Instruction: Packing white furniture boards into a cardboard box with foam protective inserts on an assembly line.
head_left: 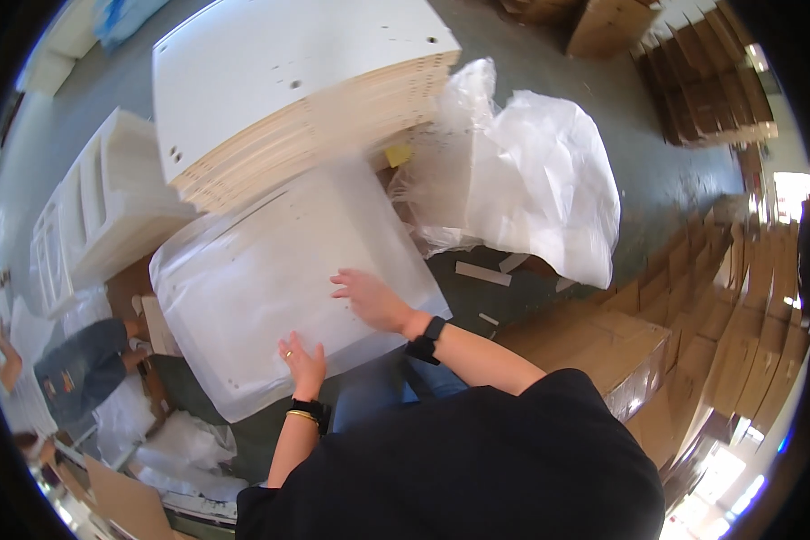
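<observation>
Furniture packing floor, warehouse or factory: we stand on grey concrete floor beside stack of white drilled panels with raw edges. Flattened cardboard boxes piled along right, more cartons near us. Loose plastic wrap heaped on floor. White moulded cabinet doors stacked at left, where another person crouches.

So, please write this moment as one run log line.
left hand: flat on plastic-wrapped white flat panel | right hand: flat on panel | stacked white boards behind
</observation>
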A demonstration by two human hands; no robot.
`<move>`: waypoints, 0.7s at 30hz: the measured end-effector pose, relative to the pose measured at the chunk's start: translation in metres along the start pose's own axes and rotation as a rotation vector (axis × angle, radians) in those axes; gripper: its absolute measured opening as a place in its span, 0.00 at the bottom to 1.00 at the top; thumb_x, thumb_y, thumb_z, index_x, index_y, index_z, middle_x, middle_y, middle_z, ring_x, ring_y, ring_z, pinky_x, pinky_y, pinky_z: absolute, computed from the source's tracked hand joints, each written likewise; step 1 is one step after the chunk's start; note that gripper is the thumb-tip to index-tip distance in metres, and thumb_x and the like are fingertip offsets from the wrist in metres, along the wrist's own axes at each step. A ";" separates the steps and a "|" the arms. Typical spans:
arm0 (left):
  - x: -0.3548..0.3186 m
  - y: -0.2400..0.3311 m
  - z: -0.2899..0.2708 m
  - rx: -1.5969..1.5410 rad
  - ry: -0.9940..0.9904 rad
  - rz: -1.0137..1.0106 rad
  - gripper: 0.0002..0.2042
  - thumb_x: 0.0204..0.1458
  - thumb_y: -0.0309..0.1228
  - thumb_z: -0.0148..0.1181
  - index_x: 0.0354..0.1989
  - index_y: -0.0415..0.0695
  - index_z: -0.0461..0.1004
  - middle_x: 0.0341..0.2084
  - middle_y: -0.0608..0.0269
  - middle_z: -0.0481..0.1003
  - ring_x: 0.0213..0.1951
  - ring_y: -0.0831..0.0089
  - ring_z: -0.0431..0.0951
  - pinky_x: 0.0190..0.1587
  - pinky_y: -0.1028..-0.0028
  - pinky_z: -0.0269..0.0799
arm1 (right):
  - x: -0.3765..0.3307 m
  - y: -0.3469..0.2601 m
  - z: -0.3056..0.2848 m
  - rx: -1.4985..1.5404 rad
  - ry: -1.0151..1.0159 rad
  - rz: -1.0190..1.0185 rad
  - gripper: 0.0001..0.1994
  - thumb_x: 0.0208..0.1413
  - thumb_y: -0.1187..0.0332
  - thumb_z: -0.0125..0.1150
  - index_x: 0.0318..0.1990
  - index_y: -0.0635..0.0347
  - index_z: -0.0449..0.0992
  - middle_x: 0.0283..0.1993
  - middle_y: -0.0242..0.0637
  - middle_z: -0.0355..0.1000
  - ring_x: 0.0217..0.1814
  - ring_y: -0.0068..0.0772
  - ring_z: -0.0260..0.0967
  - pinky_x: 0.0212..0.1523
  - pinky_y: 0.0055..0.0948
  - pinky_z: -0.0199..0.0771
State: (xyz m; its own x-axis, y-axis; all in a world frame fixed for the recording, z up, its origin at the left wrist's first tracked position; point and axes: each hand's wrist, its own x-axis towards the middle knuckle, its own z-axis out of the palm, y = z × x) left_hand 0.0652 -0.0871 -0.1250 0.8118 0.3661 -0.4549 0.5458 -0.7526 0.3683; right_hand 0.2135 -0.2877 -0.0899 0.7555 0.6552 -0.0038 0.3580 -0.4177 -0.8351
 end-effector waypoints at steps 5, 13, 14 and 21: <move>0.005 -0.008 0.002 0.074 0.006 0.019 0.37 0.45 0.37 0.59 0.59 0.34 0.46 0.56 0.33 0.48 0.61 0.41 0.43 0.61 0.54 0.44 | -0.054 0.065 -0.107 0.416 0.843 0.326 0.11 0.44 0.81 0.41 0.26 0.63 0.73 0.29 0.38 0.72 0.34 0.32 0.69 0.38 0.27 0.69; 0.018 0.013 -0.007 0.092 0.086 -0.081 0.39 0.35 0.38 0.69 0.52 0.32 0.53 0.50 0.42 0.56 0.54 0.49 0.53 0.56 0.58 0.50 | -0.122 0.295 -0.117 0.311 0.691 1.034 0.11 0.47 0.74 0.46 0.33 0.66 0.75 0.29 0.41 0.73 0.29 0.33 0.70 0.34 0.28 0.70; 0.015 0.010 -0.010 0.116 0.092 -0.097 0.39 0.35 0.38 0.69 0.52 0.32 0.53 0.50 0.42 0.56 0.54 0.49 0.53 0.56 0.58 0.50 | -0.114 0.307 -0.106 0.219 0.553 1.060 0.12 0.47 0.72 0.48 0.36 0.66 0.75 0.33 0.44 0.74 0.32 0.36 0.72 0.37 0.29 0.71; 0.017 0.015 -0.015 0.128 0.073 -0.171 0.37 0.36 0.36 0.68 0.52 0.33 0.54 0.50 0.43 0.56 0.54 0.52 0.54 0.57 0.60 0.50 | -0.097 0.390 -0.043 0.210 0.432 1.307 0.17 0.45 0.74 0.48 0.45 0.67 0.71 0.44 0.51 0.70 0.49 0.45 0.67 0.50 0.34 0.66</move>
State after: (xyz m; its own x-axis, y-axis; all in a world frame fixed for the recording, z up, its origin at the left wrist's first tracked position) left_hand 0.0901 -0.0844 -0.1152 0.7250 0.5299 -0.4400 0.6501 -0.7375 0.1829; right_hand 0.3036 -0.5411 -0.3918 0.5966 -0.3924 -0.7000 -0.7896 -0.4430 -0.4246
